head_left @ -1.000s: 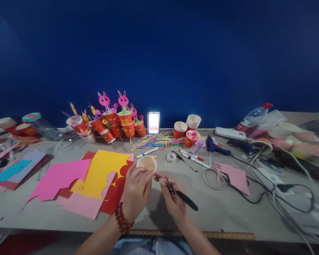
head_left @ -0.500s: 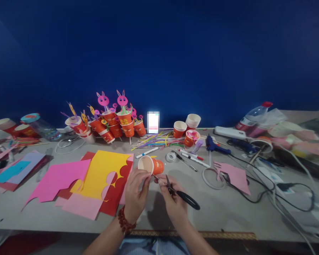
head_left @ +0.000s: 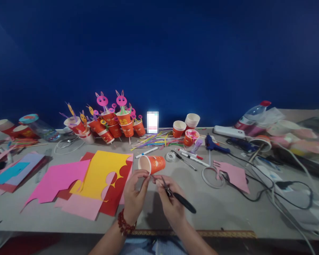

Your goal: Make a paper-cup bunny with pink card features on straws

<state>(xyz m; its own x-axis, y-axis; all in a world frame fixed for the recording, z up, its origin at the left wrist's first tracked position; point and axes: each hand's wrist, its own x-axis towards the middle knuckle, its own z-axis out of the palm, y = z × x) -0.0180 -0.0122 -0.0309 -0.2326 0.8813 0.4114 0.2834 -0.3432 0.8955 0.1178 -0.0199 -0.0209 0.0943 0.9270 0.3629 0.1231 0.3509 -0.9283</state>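
An orange-red paper cup (head_left: 157,164) is tipped on its side in front of me, its white mouth toward the left. My left hand (head_left: 136,187), with a red bead bracelet at the wrist, is closed in a pinch at the lower rim of the cup. Close beside it, my right hand (head_left: 170,194) grips a pair of black-handled scissors (head_left: 184,202), the handles pointing down to the right. The right fingertips almost meet the left ones near the cup's rim. Whether a small piece sits between the fingertips is too fine to make out.
Coloured paper sheets (head_left: 101,177) lie at left. Behind stand decorated cups (head_left: 124,120), pipe cleaners (head_left: 151,140) and stacked cups (head_left: 179,128). Tape (head_left: 171,156), markers (head_left: 194,159), a blue glue gun (head_left: 215,146), pink paper (head_left: 232,173) and cables (head_left: 255,200) lie to the right.
The cup has turned slightly, so more of its orange side shows. The scissors have swung a little, with their handles lower and further left. Both hands stay close together.
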